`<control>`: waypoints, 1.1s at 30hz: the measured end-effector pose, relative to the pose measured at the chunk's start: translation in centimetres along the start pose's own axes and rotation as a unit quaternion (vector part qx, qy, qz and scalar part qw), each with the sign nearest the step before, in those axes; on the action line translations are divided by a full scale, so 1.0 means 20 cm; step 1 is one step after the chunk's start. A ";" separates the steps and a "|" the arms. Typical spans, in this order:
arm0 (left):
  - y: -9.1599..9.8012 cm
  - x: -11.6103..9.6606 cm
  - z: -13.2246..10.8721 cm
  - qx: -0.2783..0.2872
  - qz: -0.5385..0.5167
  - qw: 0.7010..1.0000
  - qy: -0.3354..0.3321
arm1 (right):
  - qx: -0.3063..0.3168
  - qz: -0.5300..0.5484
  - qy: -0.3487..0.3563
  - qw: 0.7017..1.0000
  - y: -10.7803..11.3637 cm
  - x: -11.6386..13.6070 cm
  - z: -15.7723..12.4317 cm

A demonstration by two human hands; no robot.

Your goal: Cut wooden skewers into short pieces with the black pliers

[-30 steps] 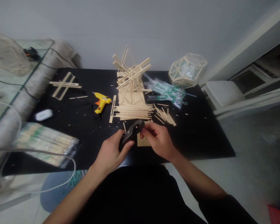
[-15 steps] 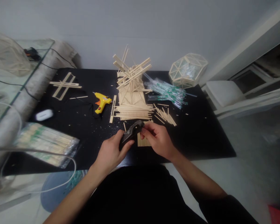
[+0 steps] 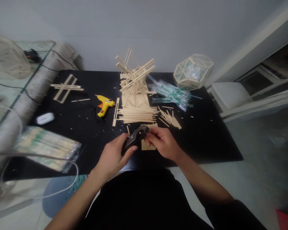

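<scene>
My left hand [image 3: 113,155] is wrapped round a dark hand tool [image 3: 135,137] with a curved, hooked head, shaped like cutters. The fingers of my right hand [image 3: 163,142] are pinched together at the head of that tool; whatever lies between them is too small or hidden. Below both hands lies a small flat panel of wooden sticks [image 3: 148,145], partly covered by the tool and my right fingers. Just beyond it, a row of loose wooden sticks [image 3: 138,114] rests at the front of a windmill-like stick model [image 3: 135,92].
A yellow glue gun [image 3: 105,104] lies left of the model, near a crossed stick frame [image 3: 66,88]. Short cut sticks [image 3: 170,118], plastic wrappers [image 3: 174,94] and a stick polyhedron [image 3: 193,72] are on the right. A packet of sticks [image 3: 48,147] and a white case [image 3: 45,118] lie left.
The head of the tool has dipped slightly toward me and to the right, still in my left hand. My right hand has shifted slightly; the things on the table stay put.
</scene>
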State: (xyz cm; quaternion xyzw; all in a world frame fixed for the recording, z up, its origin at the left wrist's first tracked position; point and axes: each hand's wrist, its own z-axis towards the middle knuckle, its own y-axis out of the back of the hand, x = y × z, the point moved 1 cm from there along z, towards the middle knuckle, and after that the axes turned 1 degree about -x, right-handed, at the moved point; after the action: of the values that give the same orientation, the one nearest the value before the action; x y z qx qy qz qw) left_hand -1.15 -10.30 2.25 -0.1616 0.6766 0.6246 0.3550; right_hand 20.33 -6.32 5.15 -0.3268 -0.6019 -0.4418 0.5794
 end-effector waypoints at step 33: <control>-0.01 0.00 -0.01 -0.006 0.010 1.000 0.018 | -0.060 0.018 -0.027 0.998 -0.06 -0.05 -0.02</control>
State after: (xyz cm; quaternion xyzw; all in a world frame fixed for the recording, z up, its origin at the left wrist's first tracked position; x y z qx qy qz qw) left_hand -1.16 -10.48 2.10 -0.1680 0.6810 0.6289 0.3353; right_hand 19.52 -6.95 4.02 -0.3838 -0.5838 -0.4574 0.5501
